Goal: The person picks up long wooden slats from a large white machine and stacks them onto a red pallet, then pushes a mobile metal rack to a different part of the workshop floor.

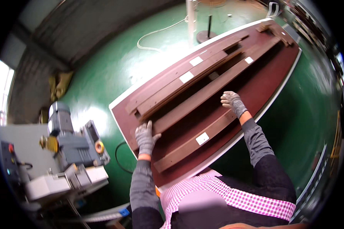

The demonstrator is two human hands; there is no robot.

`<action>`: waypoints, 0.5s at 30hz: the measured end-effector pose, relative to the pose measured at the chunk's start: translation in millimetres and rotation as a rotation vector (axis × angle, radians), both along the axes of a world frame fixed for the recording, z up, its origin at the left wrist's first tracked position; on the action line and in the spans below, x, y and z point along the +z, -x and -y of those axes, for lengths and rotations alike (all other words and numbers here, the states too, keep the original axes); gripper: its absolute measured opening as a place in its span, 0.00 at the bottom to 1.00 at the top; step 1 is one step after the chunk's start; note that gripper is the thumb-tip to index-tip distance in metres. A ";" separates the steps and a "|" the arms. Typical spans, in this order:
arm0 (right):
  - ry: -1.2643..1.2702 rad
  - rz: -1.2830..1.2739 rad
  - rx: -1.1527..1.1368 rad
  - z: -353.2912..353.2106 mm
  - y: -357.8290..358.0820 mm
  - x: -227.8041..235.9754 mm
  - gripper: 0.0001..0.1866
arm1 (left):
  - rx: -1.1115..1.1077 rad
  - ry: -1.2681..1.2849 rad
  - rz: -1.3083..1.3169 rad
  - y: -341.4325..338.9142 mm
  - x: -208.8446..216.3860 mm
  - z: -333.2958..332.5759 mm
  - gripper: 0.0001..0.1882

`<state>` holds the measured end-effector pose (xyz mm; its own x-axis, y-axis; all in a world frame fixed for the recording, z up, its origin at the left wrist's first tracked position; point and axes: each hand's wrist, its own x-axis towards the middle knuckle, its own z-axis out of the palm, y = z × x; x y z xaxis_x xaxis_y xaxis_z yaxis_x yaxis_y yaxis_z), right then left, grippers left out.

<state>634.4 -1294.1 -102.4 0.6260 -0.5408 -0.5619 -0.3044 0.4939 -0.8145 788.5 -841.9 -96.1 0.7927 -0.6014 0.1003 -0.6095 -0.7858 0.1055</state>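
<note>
Both my hands wear grey gloves and reach over a dark red tabletop with white edges (165, 178). My left hand (144, 139) lies with fingers and thumb spread at the near-left end of a long brown wooden board (202, 96). Over the tabletop's right half is my right hand (233, 103), its fingers loosely bent and nothing visible in them. Just under its wrist ends a shorter brown board (185, 148) bearing a white label (202, 138). Whether the right hand touches this board, I cannot tell. Several more boards (160, 97) lie along the far side, some labelled.
Small wooden pieces (281, 34) sit at the tabletop's far right end. At left stands a grey machine with a motor (61, 118) and a control box with a red button (10, 148). Beyond the tabletop are a white post (191, 23), a round-based stand (205, 36) and a pale cable (151, 33).
</note>
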 end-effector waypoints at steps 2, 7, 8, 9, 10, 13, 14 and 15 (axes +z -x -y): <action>0.044 -0.006 0.097 -7.2 5.0 -9.6 0.21 | 0.078 -0.090 -0.014 -2.0 -5.3 1.0 0.49; 0.064 -0.005 0.208 -35.7 21.5 -20.2 0.21 | 0.135 -0.121 -0.126 -7.9 -5.8 1.1 0.46; -0.010 0.114 0.254 -32.4 27.9 -28.3 0.21 | 0.131 -0.124 -0.112 -7.0 -8.7 -0.6 0.45; -0.092 0.237 0.306 -33.9 29.8 -38.7 0.22 | 0.132 -0.130 -0.091 -7.5 -11.2 -3.7 0.45; -0.044 0.165 0.279 -53.8 25.8 -23.6 0.21 | 0.139 -0.131 -0.116 -8.4 -11.2 -6.9 0.44; 0.074 0.065 0.307 -92.5 23.3 -7.5 0.20 | 0.115 -0.045 -0.051 -9.9 -4.3 -9.8 0.34; 0.056 0.004 0.302 -98.7 22.7 -7.5 0.20 | 0.115 -0.112 -0.186 -12.0 0.3 -6.7 0.42; 0.086 0.008 0.341 -106.2 26.7 -5.7 0.20 | 0.160 -0.153 -0.265 -11.0 13.0 -0.9 0.42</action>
